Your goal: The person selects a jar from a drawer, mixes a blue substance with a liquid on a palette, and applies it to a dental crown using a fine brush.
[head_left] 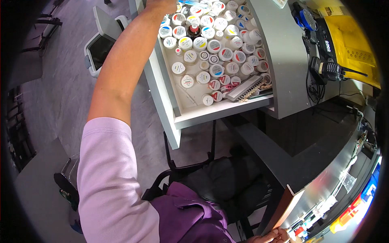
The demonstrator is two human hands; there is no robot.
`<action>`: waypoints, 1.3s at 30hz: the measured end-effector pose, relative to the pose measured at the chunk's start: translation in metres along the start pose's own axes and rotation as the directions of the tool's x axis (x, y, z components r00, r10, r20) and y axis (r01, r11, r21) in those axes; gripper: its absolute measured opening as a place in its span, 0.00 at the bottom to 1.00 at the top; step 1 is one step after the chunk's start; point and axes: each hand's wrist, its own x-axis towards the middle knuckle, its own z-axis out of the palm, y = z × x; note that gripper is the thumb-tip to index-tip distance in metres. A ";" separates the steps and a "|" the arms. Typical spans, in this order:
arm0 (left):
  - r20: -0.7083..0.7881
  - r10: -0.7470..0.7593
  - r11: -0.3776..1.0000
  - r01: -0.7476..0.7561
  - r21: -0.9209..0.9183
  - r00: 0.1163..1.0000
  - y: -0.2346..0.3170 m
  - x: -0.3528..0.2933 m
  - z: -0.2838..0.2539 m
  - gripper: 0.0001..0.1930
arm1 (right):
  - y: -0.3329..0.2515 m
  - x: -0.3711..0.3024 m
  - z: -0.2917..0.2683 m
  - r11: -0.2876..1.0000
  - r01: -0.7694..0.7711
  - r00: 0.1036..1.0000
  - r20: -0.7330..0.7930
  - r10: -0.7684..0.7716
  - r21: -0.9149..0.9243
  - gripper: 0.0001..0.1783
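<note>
My left arm reaches up across the view to an open white drawer (219, 114). My left hand (162, 5) is at the drawer's far left side, cut off by the top edge, so its fingers are mostly hidden. Close to it lies a clear blue item (194, 4) on the jars. Many small white round-lidded jars (199, 43) fill the drawer, marked with red, blue or yellow, with a dark bottle with a red neck (194, 30) among them. At the lower right, my right hand (270, 236) has its fingers curled at the end of a brown panel (287, 208).
A grey strip with a row of tooth-shaped pieces (245, 88) lies in the drawer's near right corner. A white bin (95, 52) with a raised lid stands left. A two-way radio (330, 71), cables and a yellow tray (352, 44) are right. A black chair (219, 178) stands below.
</note>
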 end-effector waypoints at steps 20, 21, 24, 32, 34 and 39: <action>-0.493 -0.301 0.773 -0.094 -0.628 0.816 -0.026 0.018 -0.012 0.15 | 0.009 -0.002 0.031 0.983 0.094 0.996 -0.028 -0.091 0.160 0.10; -0.494 -0.296 0.773 -0.099 -0.626 0.817 -0.029 0.020 -0.009 0.15 | 0.007 -0.002 0.033 0.983 0.094 0.996 -0.027 -0.091 0.159 0.10; -0.154 -0.122 0.919 0.053 -0.392 0.980 -0.028 0.019 -0.005 0.18 | 0.008 -0.002 0.034 0.983 0.093 0.996 -0.025 -0.091 0.155 0.10; 0.114 -0.188 0.969 0.203 -0.138 0.975 -0.007 0.011 0.003 0.23 | 0.010 0.001 0.037 0.983 0.093 0.996 -0.017 -0.091 0.158 0.10; 0.127 -0.161 0.976 0.177 -0.124 0.979 -0.007 0.010 0.002 0.23 | 0.011 0.001 0.037 0.983 0.096 0.995 -0.015 -0.095 0.159 0.10; 0.163 -0.160 0.981 0.176 -0.086 0.974 -0.001 -0.004 -0.013 0.24 | 0.012 0.003 0.040 0.981 0.103 0.995 -0.009 -0.103 0.165 0.10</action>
